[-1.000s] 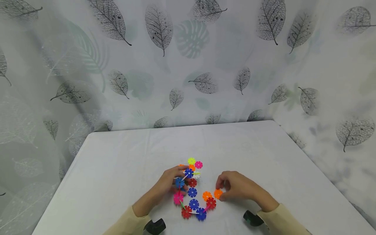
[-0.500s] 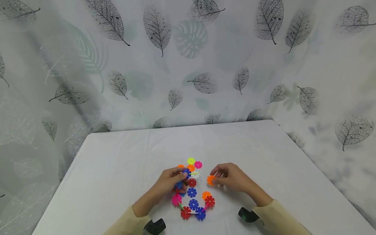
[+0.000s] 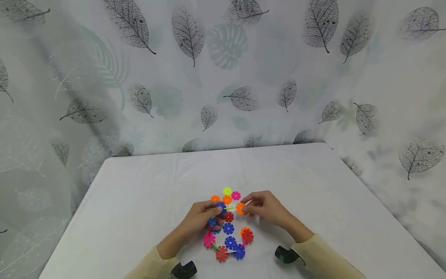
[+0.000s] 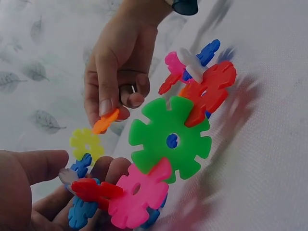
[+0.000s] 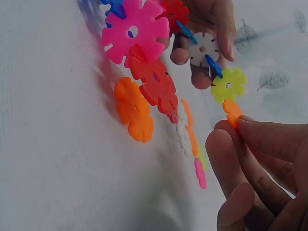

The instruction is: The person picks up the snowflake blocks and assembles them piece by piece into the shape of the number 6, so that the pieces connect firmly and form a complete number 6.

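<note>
The orange disc is pinched by its edge between thumb and fingertips of the right hand, seemingly to leave slots exposed toward the yellow disc, held out beyond the left hand's fingers, curled round the chain.

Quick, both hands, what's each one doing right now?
Left hand: closed, holding the chain of linked discs.
Right hand: closed, pinching an orange disc between thumb and fingers, close by the chain's yellow disc.

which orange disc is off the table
The orange disc pinched in the right hand, raised beside a yellow disc; the other orange ones lie on the table, away from the right hand's fingers.
</note>
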Motion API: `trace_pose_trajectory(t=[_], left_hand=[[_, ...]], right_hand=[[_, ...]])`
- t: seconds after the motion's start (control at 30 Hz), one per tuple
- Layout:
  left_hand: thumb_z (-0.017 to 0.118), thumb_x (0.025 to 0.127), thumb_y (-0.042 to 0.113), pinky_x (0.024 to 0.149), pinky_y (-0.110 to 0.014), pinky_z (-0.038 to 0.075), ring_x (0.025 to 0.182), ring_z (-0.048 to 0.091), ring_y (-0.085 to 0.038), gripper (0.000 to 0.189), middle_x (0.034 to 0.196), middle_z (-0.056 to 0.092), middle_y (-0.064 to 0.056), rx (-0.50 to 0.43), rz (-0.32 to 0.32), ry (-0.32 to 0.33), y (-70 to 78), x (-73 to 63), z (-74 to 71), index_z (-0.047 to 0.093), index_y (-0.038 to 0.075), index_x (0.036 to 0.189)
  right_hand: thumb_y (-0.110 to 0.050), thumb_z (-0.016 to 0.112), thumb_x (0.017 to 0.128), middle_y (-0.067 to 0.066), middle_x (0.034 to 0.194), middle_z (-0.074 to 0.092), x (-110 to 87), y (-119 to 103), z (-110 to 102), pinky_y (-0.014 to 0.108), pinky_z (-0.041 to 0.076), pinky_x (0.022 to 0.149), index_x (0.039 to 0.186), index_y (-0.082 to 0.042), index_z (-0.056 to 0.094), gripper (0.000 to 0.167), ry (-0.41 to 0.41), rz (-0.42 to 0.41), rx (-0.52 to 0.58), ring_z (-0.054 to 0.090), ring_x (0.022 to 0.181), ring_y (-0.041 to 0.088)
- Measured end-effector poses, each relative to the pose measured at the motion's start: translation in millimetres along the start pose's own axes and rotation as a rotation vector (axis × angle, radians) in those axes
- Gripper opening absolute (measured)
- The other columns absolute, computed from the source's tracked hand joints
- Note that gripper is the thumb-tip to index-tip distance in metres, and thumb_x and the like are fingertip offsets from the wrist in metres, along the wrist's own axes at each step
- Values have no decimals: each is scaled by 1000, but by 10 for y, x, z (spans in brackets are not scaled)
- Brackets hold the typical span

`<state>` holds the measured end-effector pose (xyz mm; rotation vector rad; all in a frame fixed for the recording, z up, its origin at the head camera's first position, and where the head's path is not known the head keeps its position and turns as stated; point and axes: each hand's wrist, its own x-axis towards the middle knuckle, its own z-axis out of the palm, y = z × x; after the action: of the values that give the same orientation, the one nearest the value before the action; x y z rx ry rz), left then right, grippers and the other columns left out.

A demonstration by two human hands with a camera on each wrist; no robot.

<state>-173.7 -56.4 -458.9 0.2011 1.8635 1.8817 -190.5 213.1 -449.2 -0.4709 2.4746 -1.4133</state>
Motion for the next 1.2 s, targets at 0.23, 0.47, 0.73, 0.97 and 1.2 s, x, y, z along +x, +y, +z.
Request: trace_pose_trajectory(t=[0.23,0.47,0.73,0.97,1.2], left_hand=[[65,101,28,77,-36,61,90,73,-27,52,109,72,-20,-5,-15,10,-8,-1,-1,55,-5,140],[64,101,28,77,-37,61,92,73,-29,50,111,72,-20,-1,-1,1,-9,2,0,57,-4,139],[64,102,27,76,-37,61,92,73,-28,49,111,72,-19,4,4,4,-13,12,4,57,-3,140],[63,102,28,76,-37,61,91,73,-29,51,111,72,-19,0,1,-1,-18,14,2,54,-3,143],[64,101,28,76,-37,61,90,73,-29,51,112,72,-19,-5,2,-4,-27,19,3,56,-2,141]], right_hand=[[-28,77,92,4,85,75,0,-24,28,30,52,54,111,-9,74,26,10,39,61,70,70,26],[-27,77,92,4,85,75,6,-32,43,26,49,53,112,-8,73,28,24,55,102,70,71,27],[-25,77,92,6,86,75,6,-29,51,25,47,52,112,-7,72,28,18,64,142,71,72,28],[-28,77,92,7,87,75,-3,-29,46,27,49,54,113,-6,71,31,15,79,161,71,73,28],[-28,77,92,7,86,75,-2,-19,49,25,48,54,115,-7,71,32,14,75,169,71,72,26]])
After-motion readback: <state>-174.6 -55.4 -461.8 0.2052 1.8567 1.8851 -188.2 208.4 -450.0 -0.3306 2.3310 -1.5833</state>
